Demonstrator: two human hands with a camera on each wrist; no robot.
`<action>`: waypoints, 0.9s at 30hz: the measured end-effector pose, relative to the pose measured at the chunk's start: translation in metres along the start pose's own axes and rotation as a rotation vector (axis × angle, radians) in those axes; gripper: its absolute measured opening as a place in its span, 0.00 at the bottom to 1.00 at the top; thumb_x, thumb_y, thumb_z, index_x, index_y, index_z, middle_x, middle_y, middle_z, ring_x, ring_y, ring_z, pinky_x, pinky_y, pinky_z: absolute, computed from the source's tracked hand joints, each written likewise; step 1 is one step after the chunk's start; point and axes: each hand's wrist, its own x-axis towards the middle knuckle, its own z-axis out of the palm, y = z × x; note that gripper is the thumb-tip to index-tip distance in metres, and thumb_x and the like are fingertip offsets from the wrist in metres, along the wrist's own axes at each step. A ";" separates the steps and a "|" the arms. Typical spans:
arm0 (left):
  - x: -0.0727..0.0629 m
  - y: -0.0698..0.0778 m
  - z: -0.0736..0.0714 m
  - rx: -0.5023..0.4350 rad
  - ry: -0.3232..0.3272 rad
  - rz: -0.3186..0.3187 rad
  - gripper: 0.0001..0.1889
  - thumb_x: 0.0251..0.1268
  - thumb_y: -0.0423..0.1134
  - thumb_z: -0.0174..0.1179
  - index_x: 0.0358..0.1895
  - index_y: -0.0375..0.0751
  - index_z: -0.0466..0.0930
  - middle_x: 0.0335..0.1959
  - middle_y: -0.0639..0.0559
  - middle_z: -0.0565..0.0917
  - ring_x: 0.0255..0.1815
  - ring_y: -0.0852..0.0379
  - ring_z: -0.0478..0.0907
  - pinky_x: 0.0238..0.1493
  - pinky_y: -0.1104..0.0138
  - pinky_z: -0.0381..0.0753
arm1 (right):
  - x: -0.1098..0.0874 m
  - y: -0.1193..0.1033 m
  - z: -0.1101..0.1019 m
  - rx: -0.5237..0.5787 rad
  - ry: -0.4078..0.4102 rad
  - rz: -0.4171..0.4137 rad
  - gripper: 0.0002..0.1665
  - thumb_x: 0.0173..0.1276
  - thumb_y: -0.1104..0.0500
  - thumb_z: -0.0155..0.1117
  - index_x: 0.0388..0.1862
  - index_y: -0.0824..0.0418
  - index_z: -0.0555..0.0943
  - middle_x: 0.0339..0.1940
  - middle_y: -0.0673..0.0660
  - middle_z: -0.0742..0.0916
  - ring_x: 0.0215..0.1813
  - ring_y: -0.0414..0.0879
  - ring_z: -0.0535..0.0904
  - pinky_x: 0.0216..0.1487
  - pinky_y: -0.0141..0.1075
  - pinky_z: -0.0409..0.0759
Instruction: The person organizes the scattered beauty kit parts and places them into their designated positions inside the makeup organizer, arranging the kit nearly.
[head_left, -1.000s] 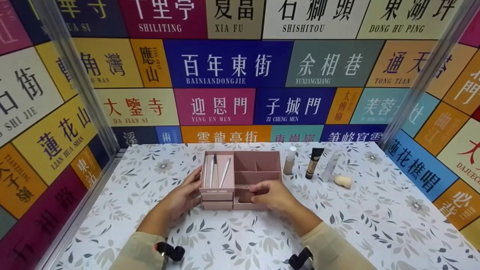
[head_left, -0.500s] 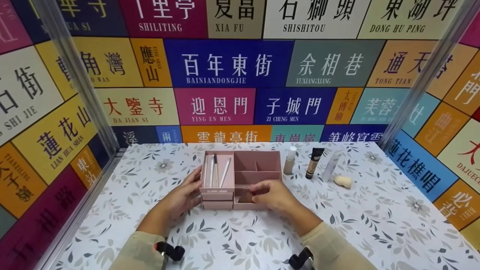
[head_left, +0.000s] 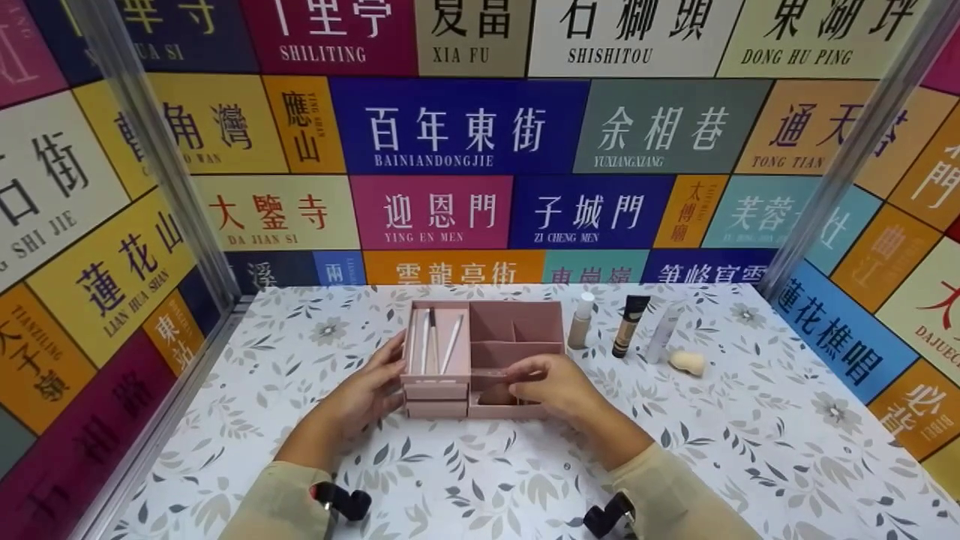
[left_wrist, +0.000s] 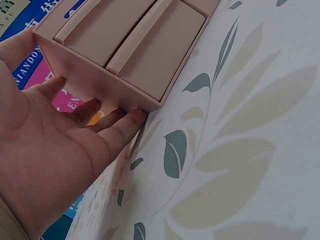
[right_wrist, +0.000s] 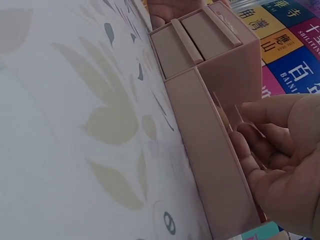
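Observation:
A pink desktop organizer (head_left: 517, 331) with two small drawers (left_wrist: 155, 55) at its front left stands on the table. Fingertips of my left hand (head_left: 373, 390) rest against its left side, the fingers fairly straight in the left wrist view. My right hand (head_left: 555, 384) reaches into the front right compartment. There its bent fingers and thumb pinch a thin clear-edged piece (right_wrist: 239, 113), mostly hidden by the hand. Something brown (head_left: 495, 394) shows low in that compartment beside the fingers. Slim brushes or pencils (head_left: 430, 341) lie in the organizer's top left tray.
Right of the organizer stand a pump bottle (head_left: 580, 322), a black-capped tube (head_left: 628, 327) and a pale clear bottle (head_left: 663, 334). A cream makeup sponge (head_left: 686, 363) lies in front of them. Sign-covered walls (head_left: 457, 127) enclose the leaf-patterned table (head_left: 465, 480).
My right hand has shifted slightly to the right inside the front compartment, uncovering more of the brown thing. The left hand stays at the organizer's side.

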 end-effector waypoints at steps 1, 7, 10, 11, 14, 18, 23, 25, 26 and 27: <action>0.000 0.000 0.000 0.001 -0.003 0.001 0.38 0.84 0.48 0.53 0.89 0.66 0.46 0.92 0.51 0.40 0.90 0.39 0.51 0.87 0.44 0.58 | -0.001 -0.001 -0.003 0.017 -0.008 -0.005 0.15 0.64 0.63 0.78 0.50 0.58 0.92 0.49 0.56 0.93 0.44 0.44 0.88 0.49 0.37 0.88; 0.001 -0.001 -0.001 -0.011 0.005 -0.007 0.38 0.82 0.50 0.56 0.88 0.70 0.49 0.92 0.54 0.44 0.89 0.41 0.55 0.87 0.46 0.60 | -0.013 -0.007 -0.031 0.100 -0.012 0.014 0.19 0.66 0.61 0.77 0.56 0.62 0.89 0.49 0.59 0.92 0.42 0.45 0.85 0.46 0.38 0.88; 0.000 -0.001 -0.001 -0.007 0.017 -0.007 0.38 0.81 0.51 0.57 0.87 0.71 0.50 0.92 0.54 0.44 0.89 0.41 0.55 0.87 0.45 0.59 | -0.017 -0.004 -0.049 0.093 0.028 0.015 0.21 0.67 0.61 0.77 0.58 0.63 0.88 0.52 0.61 0.91 0.46 0.45 0.85 0.49 0.36 0.87; 0.000 -0.001 -0.001 -0.007 0.022 -0.008 0.38 0.81 0.51 0.58 0.87 0.71 0.51 0.92 0.55 0.44 0.89 0.41 0.55 0.87 0.45 0.59 | -0.018 -0.002 -0.056 0.088 0.040 0.013 0.22 0.67 0.61 0.76 0.59 0.64 0.87 0.53 0.62 0.91 0.46 0.45 0.86 0.50 0.36 0.87; -0.001 -0.001 -0.001 0.002 0.022 -0.002 0.39 0.81 0.52 0.58 0.87 0.71 0.50 0.92 0.54 0.43 0.90 0.41 0.54 0.87 0.45 0.59 | -0.021 0.007 -0.076 0.085 0.069 -0.002 0.23 0.69 0.60 0.75 0.61 0.65 0.86 0.56 0.62 0.91 0.49 0.43 0.87 0.53 0.32 0.86; -0.002 -0.001 -0.002 -0.007 0.025 -0.007 0.38 0.81 0.51 0.57 0.87 0.72 0.51 0.92 0.55 0.44 0.89 0.41 0.55 0.87 0.45 0.60 | -0.024 0.020 -0.101 0.113 0.079 -0.012 0.24 0.72 0.59 0.74 0.63 0.68 0.84 0.57 0.61 0.91 0.48 0.39 0.88 0.53 0.31 0.87; -0.002 0.000 -0.001 -0.017 0.041 -0.027 0.37 0.81 0.52 0.58 0.86 0.74 0.54 0.92 0.57 0.46 0.89 0.43 0.56 0.87 0.45 0.60 | -0.029 0.033 -0.128 0.134 0.104 0.008 0.27 0.74 0.57 0.74 0.66 0.69 0.82 0.58 0.57 0.90 0.50 0.35 0.87 0.54 0.30 0.88; -0.001 0.000 -0.001 -0.010 0.027 -0.014 0.37 0.82 0.52 0.57 0.87 0.72 0.52 0.92 0.55 0.44 0.90 0.41 0.54 0.87 0.44 0.59 | -0.030 0.039 -0.139 0.134 0.129 0.025 0.29 0.74 0.56 0.74 0.68 0.69 0.81 0.58 0.53 0.90 0.50 0.34 0.87 0.54 0.30 0.88; -0.001 0.000 -0.001 -0.009 0.017 -0.009 0.37 0.82 0.51 0.56 0.87 0.71 0.50 0.92 0.54 0.44 0.90 0.41 0.53 0.87 0.44 0.59 | -0.030 0.042 -0.145 0.129 0.143 0.032 0.29 0.74 0.55 0.74 0.68 0.68 0.81 0.57 0.52 0.90 0.50 0.34 0.87 0.54 0.30 0.89; 0.000 0.000 -0.001 -0.012 0.010 -0.006 0.37 0.83 0.51 0.56 0.88 0.70 0.49 0.92 0.54 0.44 0.90 0.41 0.53 0.87 0.44 0.58 | -0.029 0.045 -0.150 0.125 0.157 0.038 0.30 0.74 0.54 0.74 0.69 0.68 0.80 0.55 0.50 0.90 0.50 0.33 0.87 0.54 0.30 0.89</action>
